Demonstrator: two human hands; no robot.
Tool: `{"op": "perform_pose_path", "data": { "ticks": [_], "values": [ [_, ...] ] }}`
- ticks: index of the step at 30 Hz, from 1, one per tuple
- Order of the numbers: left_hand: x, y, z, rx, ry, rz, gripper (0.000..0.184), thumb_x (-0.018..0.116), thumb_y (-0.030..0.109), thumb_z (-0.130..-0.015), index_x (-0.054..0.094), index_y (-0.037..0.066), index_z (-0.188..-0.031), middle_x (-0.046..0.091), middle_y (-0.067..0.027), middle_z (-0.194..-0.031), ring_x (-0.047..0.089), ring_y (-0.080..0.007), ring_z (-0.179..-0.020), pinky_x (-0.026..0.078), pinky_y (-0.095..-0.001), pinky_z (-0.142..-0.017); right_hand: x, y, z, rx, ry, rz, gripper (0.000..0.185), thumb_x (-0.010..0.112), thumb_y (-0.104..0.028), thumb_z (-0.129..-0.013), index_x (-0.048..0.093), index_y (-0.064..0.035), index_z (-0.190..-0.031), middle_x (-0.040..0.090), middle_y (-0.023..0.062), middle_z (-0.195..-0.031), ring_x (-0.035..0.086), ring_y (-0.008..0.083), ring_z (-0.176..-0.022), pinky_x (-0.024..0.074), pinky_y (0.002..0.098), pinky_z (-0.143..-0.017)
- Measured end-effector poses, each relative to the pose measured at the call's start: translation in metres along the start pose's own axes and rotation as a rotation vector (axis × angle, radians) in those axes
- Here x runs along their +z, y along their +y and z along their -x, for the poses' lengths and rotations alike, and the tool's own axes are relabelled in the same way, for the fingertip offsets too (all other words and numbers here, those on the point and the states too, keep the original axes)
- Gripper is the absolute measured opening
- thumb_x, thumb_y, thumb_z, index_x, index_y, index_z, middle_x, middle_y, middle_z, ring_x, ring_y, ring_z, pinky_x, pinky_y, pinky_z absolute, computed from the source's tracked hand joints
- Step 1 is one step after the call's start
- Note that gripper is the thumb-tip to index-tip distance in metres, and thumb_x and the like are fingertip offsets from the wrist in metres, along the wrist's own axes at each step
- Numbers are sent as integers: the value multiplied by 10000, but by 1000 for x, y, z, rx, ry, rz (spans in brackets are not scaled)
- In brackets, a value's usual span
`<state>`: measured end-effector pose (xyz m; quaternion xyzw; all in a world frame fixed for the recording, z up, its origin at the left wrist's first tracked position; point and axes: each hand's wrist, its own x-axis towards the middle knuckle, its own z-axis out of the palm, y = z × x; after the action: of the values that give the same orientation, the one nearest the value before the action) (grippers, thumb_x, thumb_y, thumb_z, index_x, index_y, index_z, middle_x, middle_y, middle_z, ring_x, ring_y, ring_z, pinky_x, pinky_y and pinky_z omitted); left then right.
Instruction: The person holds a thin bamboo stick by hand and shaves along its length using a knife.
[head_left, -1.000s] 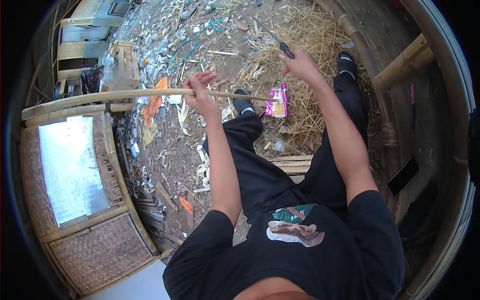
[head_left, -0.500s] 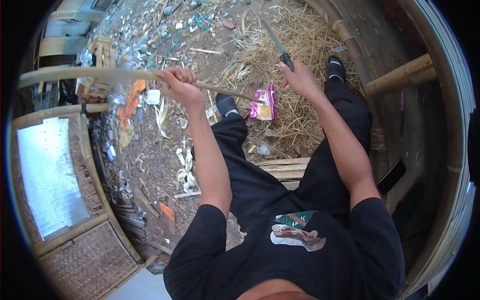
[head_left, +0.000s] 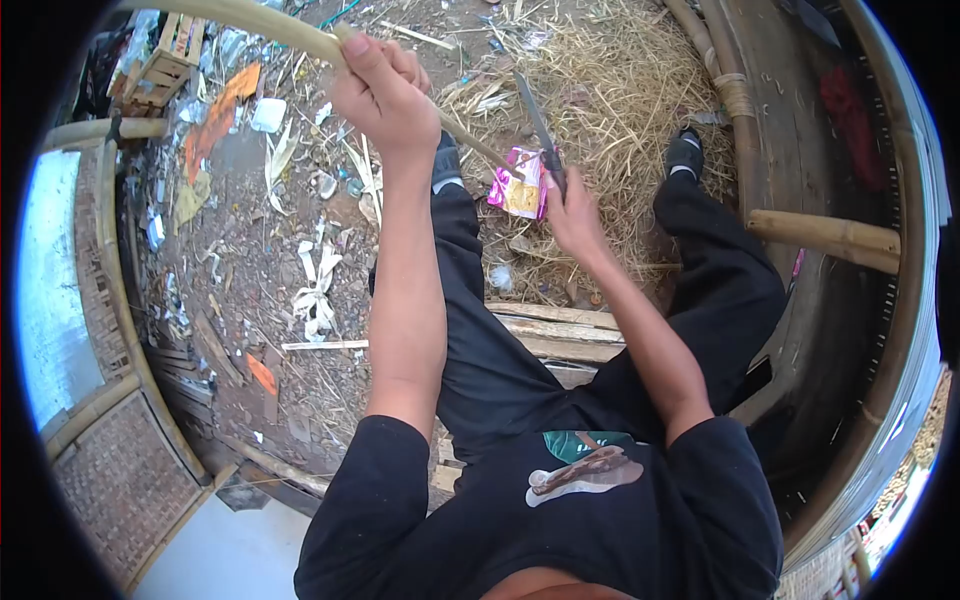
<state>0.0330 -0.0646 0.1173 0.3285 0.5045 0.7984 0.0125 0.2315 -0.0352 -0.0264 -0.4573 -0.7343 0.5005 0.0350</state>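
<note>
My left hand (head_left: 388, 105) is closed around a long, pale bamboo strip (head_left: 265, 22). The strip runs from the top left edge, through my fist, down to a thinner end near the pink packet. In my right hand (head_left: 575, 215) is a knife (head_left: 536, 115), gripped by its dark handle, with the narrow blade pointing up and slightly left. The blade is close to the strip's thin end; whether they touch, I cannot tell. Just left of my right hand, a pink and yellow packet (head_left: 520, 190) lies on the ground, partly behind the strip.
Dry straw (head_left: 620, 110) covers the ground ahead, with scattered litter to the left. Wooden planks (head_left: 560, 330) lie between my legs. A wooden crate (head_left: 165, 62) stands at upper left. Bamboo poles (head_left: 825, 238) and a woven panel (head_left: 135, 480) flank me.
The view has shifted. My right hand and the knife have moved down and left, nearer the strip's thin end and the packet. My left hand still grips the strip, now appearing higher.
</note>
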Motion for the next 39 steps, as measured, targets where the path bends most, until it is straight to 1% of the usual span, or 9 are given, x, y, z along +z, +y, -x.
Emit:
{"op": "perform_pose_path", "data": {
  "ticks": [4, 11, 17, 23, 25, 27, 32, 36, 39],
  "values": [
    [-5, -1, -4, 5, 67, -82, 506, 371, 481, -1005, 267, 119, -667, 224, 37, -490, 213, -56, -391, 196, -241, -358, 25, -22, -7, -158, 149, -52, 274, 442, -252, -985, 476, -4, -1098, 602, 196, -721, 599, 409, -644, 429, 503, -604],
    [-15, -12, -3, 81, 155, -146, 529, 373, 475, -1006, 264, 120, -628, 243, 43, -476, 235, -53, -372, 201, -236, -345, 80, -13, -22, -470, 577, -258, 244, 446, -200, -997, 427, 21, -1100, 577, 184, -717, 580, 331, -607, 417, 421, -571],
    [-13, -10, 3, 64, 152, -178, 517, 359, 453, -1014, 252, 126, -628, 250, 41, -473, 240, -50, -367, 208, -238, -336, 177, 163, -61, 137, -1, 434, 351, 481, -271, -955, 410, -8, -1176, 604, 219, -753, 618, 363, -661, 490, 461, -645],
    [-9, -7, 5, 42, 154, -79, 499, 383, 429, -1015, 253, 126, -641, 248, 41, -478, 234, -47, -366, 209, -241, -334, 110, 91, -62, 790, -557, -987, 269, 412, -341, -1004, 426, -115, -859, 269, -75, -582, 235, 54, -416, 208, 261, -361],
    [-12, -11, 4, 55, 130, -77, 494, 385, 430, -1014, 256, 123, -650, 247, 40, -480, 235, -47, -366, 210, -241, -335, 105, 80, -63, 719, -517, -829, 282, 387, -339, -1013, 463, -94, -896, 349, -55, -585, 306, 64, -420, 248, 263, -378],
    [-14, -11, 6, 64, 105, -80, 489, 386, 432, -1013, 260, 120, -659, 247, 40, -481, 236, -47, -366, 210, -240, -336, 103, 56, -61, -70, 179, -30, 313, 375, -323, -1014, 477, -31, -970, 476, 65, -609, 462, 159, -464, 343, 327, -423],
    [-15, -11, 5, 83, 138, -87, 482, 385, 433, -1013, 258, 120, -669, 247, 38, -482, 235, -46, -366, 212, -237, -336, 37, -64, -17, -324, 399, -498, 214, 455, -220, -990, 469, -8, -1017, 547, 147, -666, 571, 297, -596, 417, 424, -565],
    [-15, -11, 4, 84, 139, -102, 481, 381, 431, -1015, 257, 120, -669, 242, 39, -480, 238, -47, -366, 218, -239, -336, 104, 4, -21, -340, 485, -277, 204, 432, -158, -982, 423, 23, -1073, 571, 170, -720, 586, 363, -648, 449, 448, -628],
    [-9, -9, 7, 76, 147, -72, 488, 378, 431, -1015, 257, 119, -660, 241, 39, -476, 242, -49, -365, 221, -238, -335, 175, 142, -30, 198, 18, 346, 338, 458, -292, -974, 422, -8, -1155, 612, 243, -865, 631, 375, -805, 494, 432, -685]
  ]
}}
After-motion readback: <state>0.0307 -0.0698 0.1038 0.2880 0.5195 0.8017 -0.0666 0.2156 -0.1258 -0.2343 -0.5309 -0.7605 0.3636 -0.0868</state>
